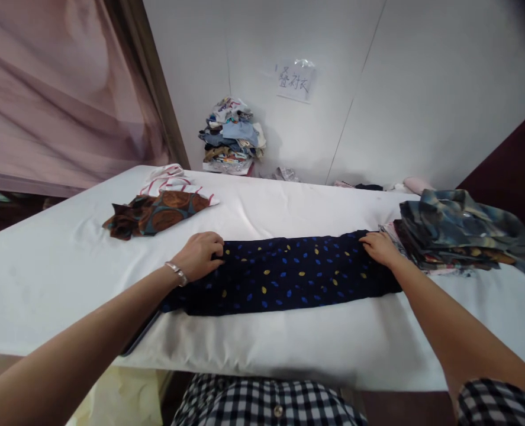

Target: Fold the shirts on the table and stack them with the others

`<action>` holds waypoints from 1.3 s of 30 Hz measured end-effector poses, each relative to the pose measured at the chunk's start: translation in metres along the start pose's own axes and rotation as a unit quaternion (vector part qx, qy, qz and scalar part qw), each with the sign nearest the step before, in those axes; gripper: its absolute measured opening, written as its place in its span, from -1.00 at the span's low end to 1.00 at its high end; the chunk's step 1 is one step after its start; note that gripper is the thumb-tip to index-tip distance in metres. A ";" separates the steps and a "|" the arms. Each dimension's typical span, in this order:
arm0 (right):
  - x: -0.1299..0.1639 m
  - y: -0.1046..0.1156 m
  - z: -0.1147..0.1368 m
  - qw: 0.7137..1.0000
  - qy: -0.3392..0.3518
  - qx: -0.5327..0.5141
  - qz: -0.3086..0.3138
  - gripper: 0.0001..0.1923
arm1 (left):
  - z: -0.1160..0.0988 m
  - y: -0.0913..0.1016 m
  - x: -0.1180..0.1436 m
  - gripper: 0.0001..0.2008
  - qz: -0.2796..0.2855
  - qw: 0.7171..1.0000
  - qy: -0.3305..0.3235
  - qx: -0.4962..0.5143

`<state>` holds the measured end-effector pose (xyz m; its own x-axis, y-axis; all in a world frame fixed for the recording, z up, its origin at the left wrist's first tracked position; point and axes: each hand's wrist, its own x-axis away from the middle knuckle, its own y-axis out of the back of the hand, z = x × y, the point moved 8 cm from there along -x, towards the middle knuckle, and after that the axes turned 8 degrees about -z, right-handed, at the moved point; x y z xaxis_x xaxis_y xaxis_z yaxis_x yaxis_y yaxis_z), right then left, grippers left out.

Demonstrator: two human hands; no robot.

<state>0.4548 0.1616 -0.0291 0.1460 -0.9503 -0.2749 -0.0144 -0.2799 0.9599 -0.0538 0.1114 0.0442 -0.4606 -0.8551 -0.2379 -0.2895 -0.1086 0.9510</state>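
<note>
A folded garment [289, 275] is lying across the table [58, 266] between a left hand [199, 255] and a right hand [380, 247], with a cloth [155, 214] lying behind-left, a stack [455, 236] sitting right, and a pile [231, 137] resting against the wall behind.

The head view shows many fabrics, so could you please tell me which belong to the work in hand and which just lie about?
In hand:
- dark navy cloth with blue and yellow spots
- left hand
- right hand

Lying about:
- brown circle-patterned cloth
- red-striped white cloth
- stack of folded patterned fabrics
- clothes heap by the wall
</note>
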 end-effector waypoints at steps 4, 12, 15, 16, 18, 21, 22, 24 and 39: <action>0.001 0.007 -0.014 0.998 -0.038 -0.022 -0.034 -0.65 | 0.000 0.037 0.010 -0.77 -0.003 0.974 0.073 0.216; 0.003 0.004 -0.030 0.983 -0.136 -0.100 -0.066 -0.71 | 0.082 -0.012 0.036 -0.53 0.077 0.828 0.418 0.365; 0.002 0.001 -0.032 0.980 -0.144 -0.123 -0.069 -0.70 | 0.112 -0.024 0.046 -0.48 0.011 0.798 0.505 0.330; 0.001 0.000 -0.032 0.979 -0.140 -0.128 -0.070 -0.70 | 0.113 -0.024 0.046 -0.48 0.001 0.816 0.493 0.302; 0.000 -0.003 -0.034 0.980 -0.128 -0.133 -0.069 -0.68 | 0.100 -0.023 0.040 -0.49 0.022 0.879 0.422 0.222; -0.002 -0.011 -0.037 0.984 -0.102 -0.136 -0.047 -0.65 | 0.065 -0.024 0.033 -0.57 0.092 0.942 0.302 0.112; -0.002 -0.013 -0.038 0.986 -0.090 -0.136 -0.041 -0.64 | 0.057 -0.021 0.031 -0.61 0.096 0.951 0.278 0.098; -0.004 -0.014 -0.039 0.987 -0.076 -0.135 -0.038 -0.65 | 0.051 -0.010 0.025 -0.65 0.070 0.957 0.261 0.109; -0.016 -0.006 -0.016 0.932 -0.272 -0.234 -0.059 -0.66 | 0.116 -0.028 0.009 -0.49 0.054 0.950 0.308 0.014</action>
<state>0.4686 0.1804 -0.0298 -0.4049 -0.8808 -0.2454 0.4223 -0.4182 0.8043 -0.1472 0.1654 -0.0077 0.0872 -0.9957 0.0299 -0.2940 0.0030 0.9558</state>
